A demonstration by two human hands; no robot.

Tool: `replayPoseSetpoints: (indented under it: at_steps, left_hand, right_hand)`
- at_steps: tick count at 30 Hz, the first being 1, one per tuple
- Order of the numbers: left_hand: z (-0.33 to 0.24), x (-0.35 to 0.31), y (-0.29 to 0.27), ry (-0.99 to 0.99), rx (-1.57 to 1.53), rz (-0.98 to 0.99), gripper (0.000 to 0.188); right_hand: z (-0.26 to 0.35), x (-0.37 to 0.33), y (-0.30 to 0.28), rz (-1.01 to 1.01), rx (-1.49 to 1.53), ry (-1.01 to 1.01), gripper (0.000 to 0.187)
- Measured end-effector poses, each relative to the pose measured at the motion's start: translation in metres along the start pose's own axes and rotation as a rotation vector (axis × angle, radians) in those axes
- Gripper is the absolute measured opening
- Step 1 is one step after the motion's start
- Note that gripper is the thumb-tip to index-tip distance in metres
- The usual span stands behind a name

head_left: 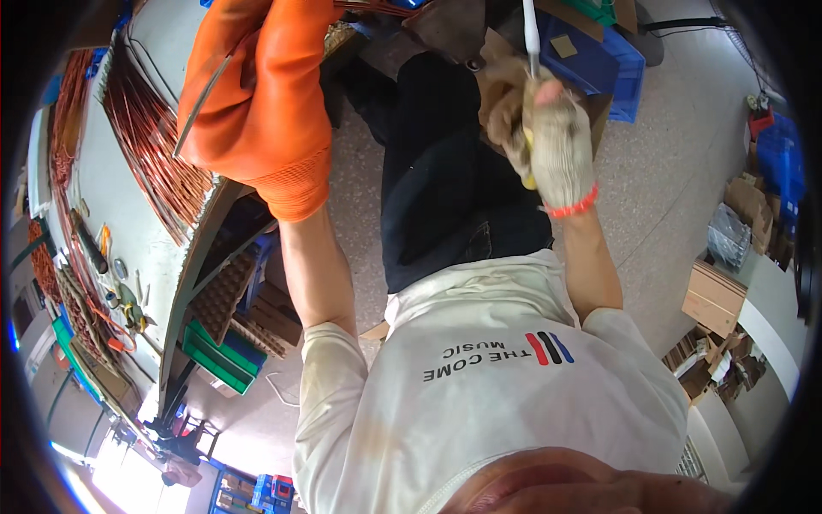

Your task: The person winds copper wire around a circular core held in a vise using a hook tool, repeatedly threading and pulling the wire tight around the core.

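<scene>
My left hand [265, 111] wears a thick orange rubber glove and is at the upper left, beside the table edge. A thin grey metal strip [202, 107] runs across this glove, with its upper end in a fold between the fingers. The fingertips are cut off at the top of the picture. At the upper right, my right hand [558, 137] in a cream knitted glove is closed round a tool with a yellow handle [529, 163]. A white tube-like part [531, 30] with a metal end rises from this grip. Much of the tool is hidden by the glove.
Bundles of copper-coloured rods [145, 137] lie on the pale table [163, 51] at my left, near several hand tools [127, 304]. A green bin [224, 355] stands below. Ahead on the right is a blue crate [612, 68]. Cardboard boxes [715, 295] are stacked at the far right.
</scene>
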State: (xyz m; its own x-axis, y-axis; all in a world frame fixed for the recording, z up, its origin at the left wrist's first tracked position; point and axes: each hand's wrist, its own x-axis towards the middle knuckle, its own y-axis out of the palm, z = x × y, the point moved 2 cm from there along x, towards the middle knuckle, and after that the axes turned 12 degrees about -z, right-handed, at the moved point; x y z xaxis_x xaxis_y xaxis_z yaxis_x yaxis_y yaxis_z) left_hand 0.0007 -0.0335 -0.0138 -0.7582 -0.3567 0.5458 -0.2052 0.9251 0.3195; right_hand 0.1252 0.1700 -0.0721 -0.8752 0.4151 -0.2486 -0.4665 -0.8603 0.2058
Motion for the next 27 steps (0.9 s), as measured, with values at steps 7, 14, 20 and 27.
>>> replayPoseSetpoints:
  at_steps: [7, 14, 20, 27]
  left_hand:
    - [0.023, -0.023, 0.002, 0.299, -0.003, -0.145, 0.035]
    - [0.005, -0.037, -0.004, -0.001, 0.111, -0.227, 0.036]
    - [-0.001, -0.036, 0.004, -0.036, 0.053, -0.138, 0.038]
    - [-0.01, -0.025, 0.005, -0.231, -0.044, -0.105, 0.042]
  right_hand:
    - [0.029, -0.031, -0.007, -0.026, -0.787, -0.355, 0.045]
    - [0.061, -0.032, 0.0, 0.012, -1.033, -0.405, 0.036]
    - [0.056, -0.026, -0.003, 0.03, -1.018, -0.384, 0.034]
    - [0.042, -0.024, -0.002, 0.01, -0.95, -0.432, 0.045]
